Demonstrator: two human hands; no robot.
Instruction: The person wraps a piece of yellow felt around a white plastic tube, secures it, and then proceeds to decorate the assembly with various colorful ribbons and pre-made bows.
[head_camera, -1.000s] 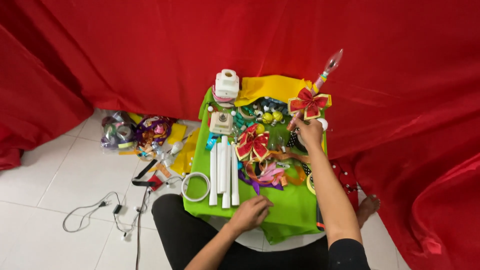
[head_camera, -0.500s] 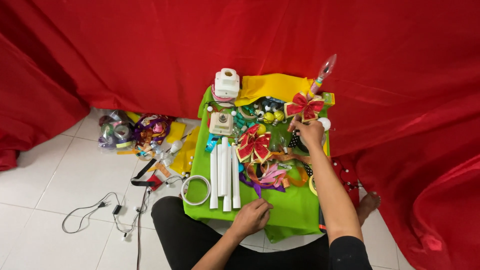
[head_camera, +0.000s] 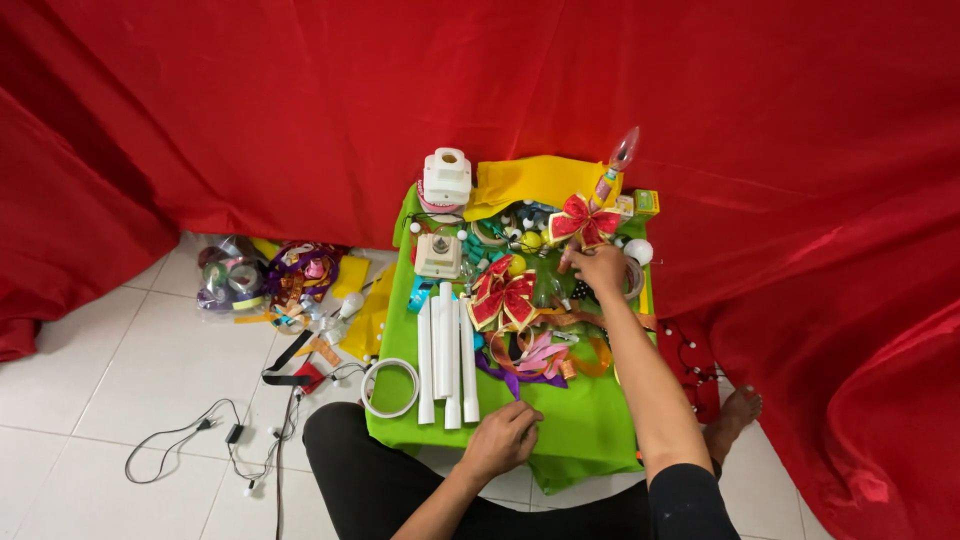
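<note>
Closest in, the left hand sits curled on the bright green cloth-covered low table, fingers bunched together right at the tail end of a purple ribbon; can't tell if it's actually pinching it. Just left of it there's a row of white plastic tubes lying side by side, and a white tape ring hanging off the table edge.

Further up, the right arm stretches long across the table and the right hand is closed around the stem under a red-and-gold fabric bow, which stands raised near the far right corner. A second red-and-gold bow lies flat mid-table. No real containers here, everything's loose.

Far edge: white plastic dispenser-looking gadget, yellow folded sheet, red draped backdrop.
</note>
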